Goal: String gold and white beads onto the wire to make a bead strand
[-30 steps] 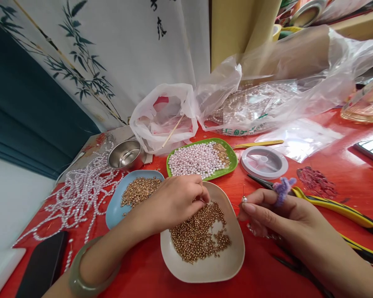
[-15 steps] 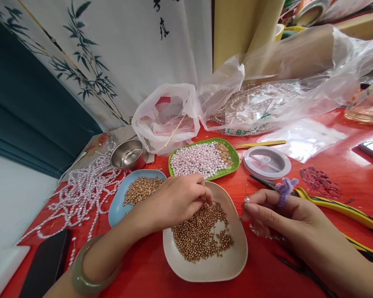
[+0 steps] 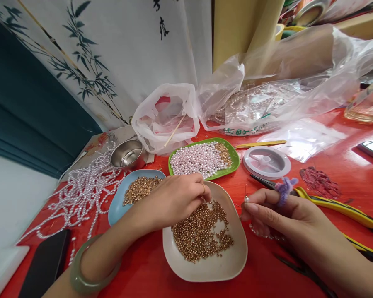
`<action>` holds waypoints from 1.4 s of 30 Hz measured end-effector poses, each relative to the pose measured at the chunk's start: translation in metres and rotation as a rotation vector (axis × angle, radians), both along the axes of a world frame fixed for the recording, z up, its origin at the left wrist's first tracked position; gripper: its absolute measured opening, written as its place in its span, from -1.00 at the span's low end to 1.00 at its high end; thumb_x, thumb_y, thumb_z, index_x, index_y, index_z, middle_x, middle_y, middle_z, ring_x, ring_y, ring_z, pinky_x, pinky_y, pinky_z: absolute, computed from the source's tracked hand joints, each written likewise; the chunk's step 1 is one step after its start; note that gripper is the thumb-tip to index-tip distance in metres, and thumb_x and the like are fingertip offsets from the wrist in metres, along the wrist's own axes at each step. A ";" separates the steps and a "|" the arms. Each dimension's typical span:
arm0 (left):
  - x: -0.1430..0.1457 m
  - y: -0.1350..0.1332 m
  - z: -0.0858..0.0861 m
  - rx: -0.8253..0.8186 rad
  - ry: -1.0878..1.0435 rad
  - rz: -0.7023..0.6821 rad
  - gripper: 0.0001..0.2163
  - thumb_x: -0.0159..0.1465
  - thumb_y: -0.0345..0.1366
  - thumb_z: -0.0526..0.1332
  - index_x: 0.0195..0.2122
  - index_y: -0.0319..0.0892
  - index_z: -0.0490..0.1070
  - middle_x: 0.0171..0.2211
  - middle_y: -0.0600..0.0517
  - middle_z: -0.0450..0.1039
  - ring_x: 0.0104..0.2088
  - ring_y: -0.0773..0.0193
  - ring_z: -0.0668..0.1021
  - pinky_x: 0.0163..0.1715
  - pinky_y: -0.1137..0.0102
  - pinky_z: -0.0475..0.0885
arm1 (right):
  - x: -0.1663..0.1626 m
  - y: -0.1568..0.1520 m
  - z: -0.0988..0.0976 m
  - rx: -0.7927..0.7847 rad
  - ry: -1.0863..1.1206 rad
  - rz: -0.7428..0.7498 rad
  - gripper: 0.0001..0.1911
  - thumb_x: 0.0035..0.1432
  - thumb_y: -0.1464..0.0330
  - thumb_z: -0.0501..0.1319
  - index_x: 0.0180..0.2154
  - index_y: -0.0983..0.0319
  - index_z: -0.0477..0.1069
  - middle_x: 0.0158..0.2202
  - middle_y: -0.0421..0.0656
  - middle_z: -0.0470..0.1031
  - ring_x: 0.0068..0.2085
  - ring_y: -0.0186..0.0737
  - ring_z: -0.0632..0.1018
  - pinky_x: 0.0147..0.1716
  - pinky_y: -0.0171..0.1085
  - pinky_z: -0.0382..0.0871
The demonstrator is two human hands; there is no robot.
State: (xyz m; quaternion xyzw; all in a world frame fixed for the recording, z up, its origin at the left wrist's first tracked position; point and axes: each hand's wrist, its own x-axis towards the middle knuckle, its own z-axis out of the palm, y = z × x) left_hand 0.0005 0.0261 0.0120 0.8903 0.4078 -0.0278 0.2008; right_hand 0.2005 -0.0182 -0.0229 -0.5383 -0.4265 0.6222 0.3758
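Over the upper part of a cream dish [image 3: 205, 271] of small gold beads [image 3: 195, 236], my left hand [image 3: 182, 196] has its fingers bent together; whatever lies between the fingertips is hidden. To the dish's right, my right hand [image 3: 267, 211] pinches a thin thread with one pearl bead [image 3: 246, 199] at the fingertips. A short run of clear-looking beads [image 3: 261, 232] hangs below those fingers, partly hidden. Behind the dish a green tray [image 3: 235, 165] holds pale pink pearl beads [image 3: 194, 159] and some gold ones. A blue dish [image 3: 115, 211] of gold beads stands beside my left forearm.
Yellow-handled pliers [image 3: 338, 205] lie by my right hand, near a white spool [image 3: 267, 162] and yellow tweezers [image 3: 264, 144]. Strung pearls [image 3: 87, 190] and a metal bowl [image 3: 128, 155] are at the left, with a black phone [image 3: 45, 265]. Plastic bags [image 3: 168, 118] line the back.
My left hand has shifted very slightly to the left, its fingers still together over the gold beads. My right hand holds its place with the pearl bead and thread.
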 end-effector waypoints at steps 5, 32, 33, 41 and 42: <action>0.000 0.001 -0.003 -0.013 0.000 -0.018 -0.80 0.19 -0.40 0.01 -0.26 -0.11 0.38 -0.30 0.05 0.36 -0.34 0.31 0.42 -0.43 0.43 0.22 | 0.000 -0.001 0.000 0.001 -0.023 0.005 -0.78 -0.16 0.19 0.28 -0.58 0.21 0.43 -0.61 -0.21 0.41 -0.61 -0.37 0.34 -0.62 -0.38 0.22; -0.015 0.002 0.023 -0.188 0.090 -0.067 -0.71 0.20 -0.35 0.04 -0.07 0.03 0.34 -0.28 0.09 0.50 -0.36 0.33 0.47 -0.43 0.47 0.23 | -0.002 0.001 0.002 -0.006 0.011 0.007 -0.80 -0.16 0.21 0.28 -0.58 0.22 0.44 -0.60 -0.19 0.45 -0.61 -0.37 0.35 -0.62 -0.39 0.22; -0.016 0.002 0.023 -0.163 0.109 -0.063 -0.72 0.21 -0.35 0.03 -0.08 0.01 0.34 -0.32 0.08 0.50 -0.39 0.33 0.47 -0.45 0.47 0.21 | -0.002 0.001 0.001 -0.010 0.020 0.008 -0.80 -0.17 0.22 0.28 -0.58 0.22 0.44 -0.59 -0.19 0.46 -0.60 -0.37 0.36 -0.62 -0.39 0.22; -0.014 0.000 0.022 -0.098 0.152 -0.072 -0.67 0.20 -0.36 0.01 -0.01 0.02 0.26 -0.41 0.09 0.47 -0.50 0.36 0.43 -0.54 0.48 0.14 | -0.001 0.000 0.000 -0.077 0.092 -0.018 -0.81 -0.19 0.23 0.32 -0.57 0.22 0.43 -0.60 -0.21 0.46 -0.62 -0.42 0.34 -0.64 -0.43 0.19; -0.013 -0.001 0.022 -0.095 0.155 -0.075 -0.66 0.20 -0.35 0.01 0.01 0.03 0.24 -0.41 0.09 0.48 -0.50 0.35 0.43 -0.54 0.47 0.14 | -0.001 0.000 0.000 -0.080 0.099 -0.020 -0.81 -0.19 0.24 0.32 -0.57 0.22 0.43 -0.61 -0.21 0.46 -0.62 -0.42 0.34 -0.64 -0.43 0.19</action>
